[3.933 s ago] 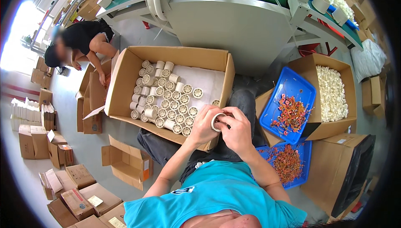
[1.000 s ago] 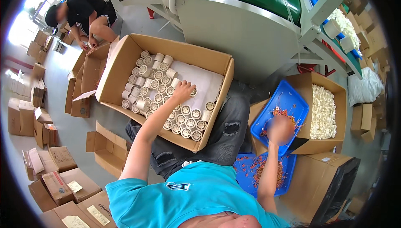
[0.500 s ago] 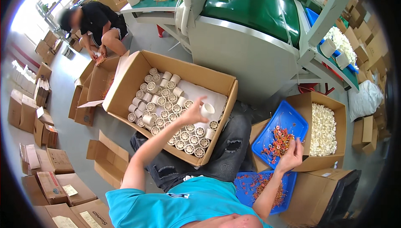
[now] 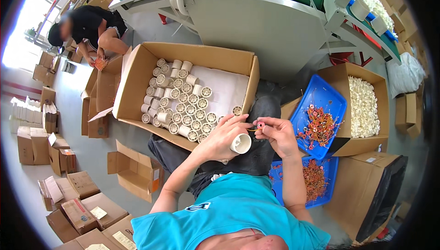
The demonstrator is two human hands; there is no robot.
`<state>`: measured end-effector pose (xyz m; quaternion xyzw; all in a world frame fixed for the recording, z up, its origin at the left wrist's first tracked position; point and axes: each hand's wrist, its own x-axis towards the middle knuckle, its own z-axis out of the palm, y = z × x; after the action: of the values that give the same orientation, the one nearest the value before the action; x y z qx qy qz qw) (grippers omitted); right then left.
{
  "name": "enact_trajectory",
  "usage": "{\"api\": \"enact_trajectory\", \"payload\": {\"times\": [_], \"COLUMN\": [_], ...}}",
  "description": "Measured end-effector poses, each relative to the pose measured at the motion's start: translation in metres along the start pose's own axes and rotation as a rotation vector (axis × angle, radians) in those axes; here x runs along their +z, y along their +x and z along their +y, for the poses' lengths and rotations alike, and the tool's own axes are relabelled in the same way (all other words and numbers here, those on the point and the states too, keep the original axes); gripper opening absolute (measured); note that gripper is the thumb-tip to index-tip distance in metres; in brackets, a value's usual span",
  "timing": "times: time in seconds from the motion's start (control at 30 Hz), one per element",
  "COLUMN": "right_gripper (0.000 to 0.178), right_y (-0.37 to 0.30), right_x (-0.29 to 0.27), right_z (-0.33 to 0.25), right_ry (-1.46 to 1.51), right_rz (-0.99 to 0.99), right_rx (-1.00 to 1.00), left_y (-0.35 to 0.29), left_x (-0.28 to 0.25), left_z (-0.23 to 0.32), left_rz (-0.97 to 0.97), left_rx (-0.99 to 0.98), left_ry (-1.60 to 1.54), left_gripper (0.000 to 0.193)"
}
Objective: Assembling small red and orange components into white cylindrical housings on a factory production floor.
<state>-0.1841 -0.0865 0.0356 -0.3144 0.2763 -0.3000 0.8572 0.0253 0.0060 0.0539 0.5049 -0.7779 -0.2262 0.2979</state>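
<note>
My left hand (image 4: pixel 219 136) is closed round a white plastic cup (image 4: pixel 241 144), its open end facing up toward me. Close beside it, my right hand (image 4: pixel 280 136) pinches a small red ring-shaped part with a wire (image 4: pixel 261 125) between thumb and fingers. The fingertips of both hands nearly meet over my lap, in front of the large cardboard box (image 4: pixel 197 51). Inside that box stand and lie many white cylindrical pieces (image 4: pixel 190 98). To the right, a blue tray (image 4: pixel 331 95) holds a heap of red and orange wired parts (image 4: pixel 319 124).
A second blue tray (image 4: pixel 331 183) with more wired parts sits nearer me. Behind the trays is a carton of small white pieces (image 4: pixel 364 108). A green-topped machine (image 4: pixel 256 25) stands ahead. Another person (image 4: pixel 91 27) crouches at far left beside cartons. An open carton (image 4: pixel 133 172) lies left.
My left hand has come back from over the box to my lap with the white cup. My right hand has left the blue tray and moved left, bringing a red wired part.
</note>
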Motion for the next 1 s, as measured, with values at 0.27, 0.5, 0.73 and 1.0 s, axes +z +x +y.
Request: {"api": "enact_trajectory", "payload": {"times": [0.27,0.5,0.73,1.0], "right_gripper": [0.025,0.021,0.026,0.028], "right_y": [-0.008,-0.011,-0.01,-0.036], "right_x": [-0.008,0.002,-0.005,0.029], "right_z": [0.023,0.02,0.009,-0.018], "right_ry": [-0.482,-0.941,-0.9,-0.794], "right_rz": [0.211,0.264,0.426,0.33], "right_rx": [-0.264,-0.436,-0.63,-0.756], "left_y": [-0.006,0.004,-0.017,0.006], "left_x": [-0.006,-0.01,0.021,0.026], "left_z": [0.005,-0.004,-0.024,-0.017], "left_rz": [-0.015,-0.004,0.482,0.562], "left_rx": [-0.235,-0.235,-0.272,-0.23], "left_ry": [-0.357,-0.12,-0.313,0.07], "left_gripper": [0.048,0.051,0.049,0.072]}}
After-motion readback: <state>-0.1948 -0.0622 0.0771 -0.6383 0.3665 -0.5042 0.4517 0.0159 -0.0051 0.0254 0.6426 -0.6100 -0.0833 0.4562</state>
